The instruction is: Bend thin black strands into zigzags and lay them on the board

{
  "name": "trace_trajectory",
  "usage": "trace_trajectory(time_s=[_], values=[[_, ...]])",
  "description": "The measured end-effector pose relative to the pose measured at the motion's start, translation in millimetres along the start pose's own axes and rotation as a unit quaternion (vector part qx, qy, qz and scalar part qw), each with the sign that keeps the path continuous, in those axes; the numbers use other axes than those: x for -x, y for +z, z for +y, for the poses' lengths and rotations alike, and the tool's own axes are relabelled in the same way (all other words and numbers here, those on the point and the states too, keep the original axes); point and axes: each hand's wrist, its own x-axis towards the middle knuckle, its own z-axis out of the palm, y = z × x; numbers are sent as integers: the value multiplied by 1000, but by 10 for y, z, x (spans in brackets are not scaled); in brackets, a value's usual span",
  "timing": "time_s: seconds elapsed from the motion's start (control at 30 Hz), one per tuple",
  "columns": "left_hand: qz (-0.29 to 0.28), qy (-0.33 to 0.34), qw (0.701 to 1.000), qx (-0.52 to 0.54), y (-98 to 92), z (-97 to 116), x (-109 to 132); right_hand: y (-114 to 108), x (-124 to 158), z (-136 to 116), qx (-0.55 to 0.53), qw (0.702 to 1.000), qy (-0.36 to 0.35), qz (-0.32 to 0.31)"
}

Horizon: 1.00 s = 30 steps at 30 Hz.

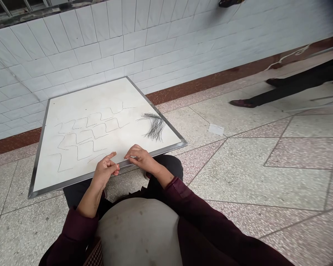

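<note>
A white board (108, 92) with a metal edge lies in front of me. Several thin dark bent strands (77, 140) are spread over its left and middle part, and a bundle of dark strands (155, 127) lies near the right edge. Over the near edge, my left hand (106, 169) has thumb and fingertips pinched together; what they hold is too small to tell. Just to its right, my right hand (138, 157) is also pinched at the board's near edge, and anything between its fingertips cannot be made out.
Behind the board stands a white tiled wall (100, 55). At the right, a person's legs in dark trousers (291, 87) stretch over the speckled floor (252, 162). A white paper (216, 129) lies on the floor. The board's near edge is above my knees.
</note>
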Motion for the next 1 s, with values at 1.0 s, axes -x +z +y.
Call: trace_trajectory(time_s=[1.0], values=[[13,14,996,-87,123,-120,-158,296,-40,-355,-2,994,112,11]])
